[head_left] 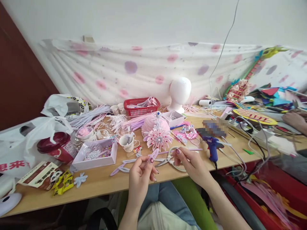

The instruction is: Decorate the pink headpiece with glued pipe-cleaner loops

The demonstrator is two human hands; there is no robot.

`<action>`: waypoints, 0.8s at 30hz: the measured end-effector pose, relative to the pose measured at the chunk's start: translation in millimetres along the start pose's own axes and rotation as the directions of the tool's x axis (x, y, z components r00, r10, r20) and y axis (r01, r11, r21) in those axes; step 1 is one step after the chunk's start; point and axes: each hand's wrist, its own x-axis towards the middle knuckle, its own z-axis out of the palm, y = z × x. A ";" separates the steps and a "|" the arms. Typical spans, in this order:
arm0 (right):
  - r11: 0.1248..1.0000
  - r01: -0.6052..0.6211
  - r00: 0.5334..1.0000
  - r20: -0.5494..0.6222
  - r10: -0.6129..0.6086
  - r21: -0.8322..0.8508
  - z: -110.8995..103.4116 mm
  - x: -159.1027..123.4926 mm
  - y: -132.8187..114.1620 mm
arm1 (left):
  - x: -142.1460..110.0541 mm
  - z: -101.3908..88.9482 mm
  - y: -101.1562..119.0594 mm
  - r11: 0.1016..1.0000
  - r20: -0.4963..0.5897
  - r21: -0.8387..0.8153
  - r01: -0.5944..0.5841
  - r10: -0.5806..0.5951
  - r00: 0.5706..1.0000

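Observation:
My left hand (143, 172) pinches a lilac pipe-cleaner loop (154, 155) between thumb and fingers, above the table's front edge. Close by on its right, my right hand (192, 162) has thumb and forefinger drawn together; what they hold, if anything, is not visible. Behind those fingertips are white-handled scissors (165, 161), blades pointing left, partly covered by the right hand. More bent lilac and white pipe-cleaner pieces (122, 167) lie left of my left hand. A round pink piece (148, 124) carrying a pink flower with a pearly centre (159, 139) stands just beyond both hands.
A bead box (96, 163), paper cup (126, 143) and red lidded cup (55, 147) stand left. Behind are a red basket (142, 110) and foam head (179, 94). A blue glue gun (212, 148) and cables lie right, near another person's hand (294, 120).

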 end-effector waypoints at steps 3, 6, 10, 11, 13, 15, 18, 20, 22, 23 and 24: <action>0.989 0.017 1.000 -0.014 -0.015 0.149 17.4 -0.7 -11.5 | -4.5 4.5 1.1 1.000 0.056 0.019 0.019 -0.020 0.998; 0.977 0.047 0.999 -0.022 -0.044 0.210 30.9 1.3 -20.8 | -10.3 7.2 1.8 0.999 0.123 0.034 0.032 -0.036 0.992; 0.983 0.068 0.997 -0.058 -0.059 0.173 30.5 -5.3 -22.2 | -16.5 7.7 0.4 0.998 0.200 0.051 0.032 -0.042 0.979; 0.985 0.059 0.997 -0.061 -0.050 0.162 27.3 -8.8 -20.5 | -17.6 7.9 -0.5 0.998 0.209 0.059 0.029 -0.040 0.977; 0.990 0.029 0.991 -0.132 -0.011 0.135 18.4 -16.8 -15.0 | -19.2 8.5 -3.5 0.997 0.206 0.070 0.018 -0.033 0.978; 0.994 -0.005 0.965 -0.259 0.035 0.113 8.3 -25.2 -7.8 | -20.3 8.8 -8.1 0.998 0.183 0.068 0.010 -0.022 0.983; 0.990 -0.032 0.907 -0.412 0.086 0.135 -2.5 -36.8 2.2 | -22.6 8.5 -16.5 0.999 0.158 0.052 0.011 -0.019 0.987; 0.987 -0.015 0.894 -0.441 0.084 0.159 -2.6 -43.0 5.0 | -25.8 8.8 -20.9 0.999 0.153 0.047 0.021 -0.028 0.988; 0.985 0.023 0.917 -0.397 0.048 0.172 3.6 -47.2 3.2 | -30.4 10.1 -22.8 0.998 0.160 0.057 0.035 -0.043 0.986; 0.984 0.038 0.935 -0.354 0.027 0.174 8.5 -48.5 0.8 | -33.0 11.1 -22.9 0.997 0.175 0.072 0.043 -0.055 0.983; 0.983 0.047 0.950 -0.311 0.012 0.180 14.0 -49.3 -2.1 | -35.3 12.2 -22.6 0.995 0.195 0.089 0.051 -0.067 0.978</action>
